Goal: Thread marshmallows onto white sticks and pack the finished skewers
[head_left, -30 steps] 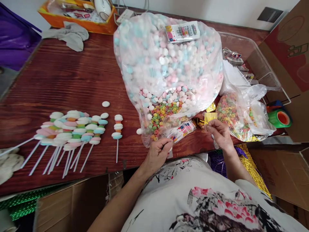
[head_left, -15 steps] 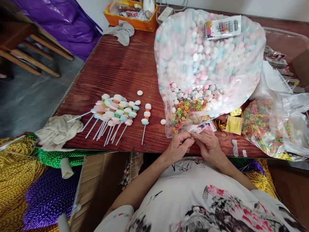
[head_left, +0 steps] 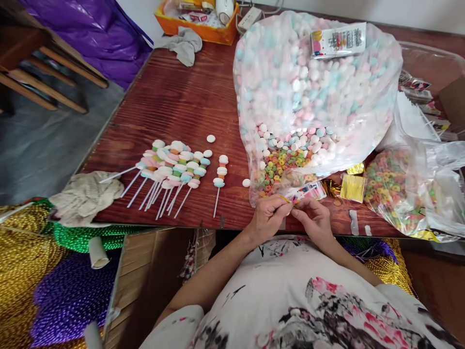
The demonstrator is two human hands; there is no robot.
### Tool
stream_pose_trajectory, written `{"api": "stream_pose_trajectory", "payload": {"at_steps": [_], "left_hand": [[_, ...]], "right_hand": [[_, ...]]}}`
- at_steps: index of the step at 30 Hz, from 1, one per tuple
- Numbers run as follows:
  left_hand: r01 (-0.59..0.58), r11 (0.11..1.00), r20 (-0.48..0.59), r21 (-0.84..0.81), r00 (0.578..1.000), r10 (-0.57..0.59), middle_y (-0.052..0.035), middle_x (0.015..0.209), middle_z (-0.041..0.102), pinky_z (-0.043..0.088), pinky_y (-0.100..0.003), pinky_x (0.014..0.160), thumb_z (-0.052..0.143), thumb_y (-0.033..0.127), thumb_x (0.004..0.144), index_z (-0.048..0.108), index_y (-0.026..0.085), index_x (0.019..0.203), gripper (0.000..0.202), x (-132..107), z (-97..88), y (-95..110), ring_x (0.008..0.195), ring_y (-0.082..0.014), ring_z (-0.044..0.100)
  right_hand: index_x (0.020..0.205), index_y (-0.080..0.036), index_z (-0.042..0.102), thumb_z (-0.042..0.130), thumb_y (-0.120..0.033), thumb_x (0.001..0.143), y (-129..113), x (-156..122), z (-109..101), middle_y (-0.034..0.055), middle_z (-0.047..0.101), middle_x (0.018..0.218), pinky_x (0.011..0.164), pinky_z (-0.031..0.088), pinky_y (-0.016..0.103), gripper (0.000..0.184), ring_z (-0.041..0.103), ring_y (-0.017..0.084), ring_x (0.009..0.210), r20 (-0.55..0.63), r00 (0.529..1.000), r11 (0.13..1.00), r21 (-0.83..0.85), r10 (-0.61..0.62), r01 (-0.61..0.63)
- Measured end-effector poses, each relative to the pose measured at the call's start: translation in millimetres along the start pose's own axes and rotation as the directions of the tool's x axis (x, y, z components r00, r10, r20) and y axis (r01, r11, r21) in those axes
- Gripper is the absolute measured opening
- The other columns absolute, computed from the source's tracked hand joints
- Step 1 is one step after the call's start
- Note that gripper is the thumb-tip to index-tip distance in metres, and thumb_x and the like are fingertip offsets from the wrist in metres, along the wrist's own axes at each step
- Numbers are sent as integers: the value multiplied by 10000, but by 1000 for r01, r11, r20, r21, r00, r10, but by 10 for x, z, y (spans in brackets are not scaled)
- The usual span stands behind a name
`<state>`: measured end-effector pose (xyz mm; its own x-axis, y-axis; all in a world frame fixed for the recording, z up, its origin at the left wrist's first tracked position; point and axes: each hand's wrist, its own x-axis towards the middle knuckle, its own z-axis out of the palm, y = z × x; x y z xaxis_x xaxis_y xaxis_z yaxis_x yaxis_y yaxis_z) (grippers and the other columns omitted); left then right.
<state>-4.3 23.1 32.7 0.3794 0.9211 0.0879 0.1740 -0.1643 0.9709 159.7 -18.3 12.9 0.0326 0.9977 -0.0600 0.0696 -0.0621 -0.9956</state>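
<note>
The left hand [head_left: 269, 216] pinches what looks like a golden tie [head_left: 286, 199], the right hand [head_left: 314, 218] meeting it fingertip to fingertip; whether that grips too, I cannot tell. The printed packet [head_left: 309, 192] lies just beyond both, a gold bundle [head_left: 353, 188] rightward, presumably for quick reach

Soft light covers the bench [head_left: 163, 102], glaring off the bag [head_left: 319, 92] and the purple sheet [head_left: 98, 36] left of it, with shadow beneath, hands [head_left: 267, 217] at its near edge fairly sharp, the stool [head_left: 22, 51] farther left dim and stretched.
</note>
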Motion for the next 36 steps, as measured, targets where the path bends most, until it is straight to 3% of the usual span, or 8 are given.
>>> {"api": "stream_pose_trajectory", "payload": {"at_steps": [5, 9, 12, 14, 16, 19, 22, 36], "left_hand": [[-82, 991, 46, 102, 996, 78, -19, 625, 543, 382, -268, 625, 509, 282, 921, 571, 156, 584, 365, 39, -2, 88, 614, -122, 481], [131, 991, 276, -20, 954, -120, 10, 519, 487, 342, -240, 523, 578, 285, 834, 565, 151, 518, 343, 55, -83, 128, 523, -99, 435], [497, 853, 498, -157, 786, -366, 27, 443, 495, 305, -213, 396, 659, 262, 693, 633, 147, 532, 200, 54, -138, 108, 415, -89, 410], [694, 690, 647, -204, 625, -437, 23, 434, 547, 318, -205, 325, 688, 239, 613, 665, 140, 545, 122, 55, -163, 80, 351, -92, 417], [801, 566, 773, -196, 481, -413, 2, 462, 612, 355, -203, 286, 707, 227, 569, 666, 131, 540, 109, 65, -186, 48, 324, -110, 466], [846, 517, 872, -128, 345, -348, -25, 492, 657, 373, -189, 260, 727, 215, 565, 672, 118, 555, 112, 101, -234, 7, 316, -127, 514], [830, 553, 903, -74, 291, -316, -30, 509, 671, 400, -175, 277, 720, 184, 596, 694, 117, 585, 72, 142, -291, -11, 322, -122, 529], [641, 766, 963, -47, 233, -136, -8, 577, 687, 479, -166, 388, 814, 308, 683, 772, 149, 723, 169, 263, -381, 129, 452, -116, 586]], "right_hand": [[728, -199, 616, 697, -388, 786, -34, 201, -116, -11, 617, 693, 666, 454, 282, 213, 533, 134, 658, 182, 981, 996, 58, 61, -73], [711, -191, 553, 622, -474, 826, -84, 352, -269, -22, 546, 650, 580, 408, 253, 313, 484, 120, 605, 580, 812, 997, -33, 73, -65], [743, -186, 554, 496, -357, 915, -218, 359, -330, 13, 561, 698, 620, 421, 290, 249, 493, 145, 657, 733, 651, 882, -157, -198, 445], [806, -178, 588, 452, -222, 926, -344, 316, -339, 54, 600, 761, 704, 447, 347, 187, 518, 178, 740, 804, 434, 563, -153, -407, 812], [846, -157, 613, 447, -138, 912, -459, 265, -330, 75, 609, 769, 736, 456, 381, 180, 524, 196, 767, 830, 209, 238, -96, -517, 967], [918, -109, 640, 456, -111, 907, -550, 217, -299, 87, 607, 771, 721, 461, 389, 184, 535, 203, 769, 806, 51, 26, -44, -590, 999], [978, -93, 650, 457, -114, 910, -545, 203, -265, 94, 612, 776, 714, 460, 387, 206, 561, 216, 810, 791, 32, -7, -46, -611, 999], [847, -203, 677, 534, -138, 912, -588, 275, -199, 23, 712, 910, 786, 373, 398, 170, 633, 180, 994, 718, 0, -70, -68, -696, 995]]}}
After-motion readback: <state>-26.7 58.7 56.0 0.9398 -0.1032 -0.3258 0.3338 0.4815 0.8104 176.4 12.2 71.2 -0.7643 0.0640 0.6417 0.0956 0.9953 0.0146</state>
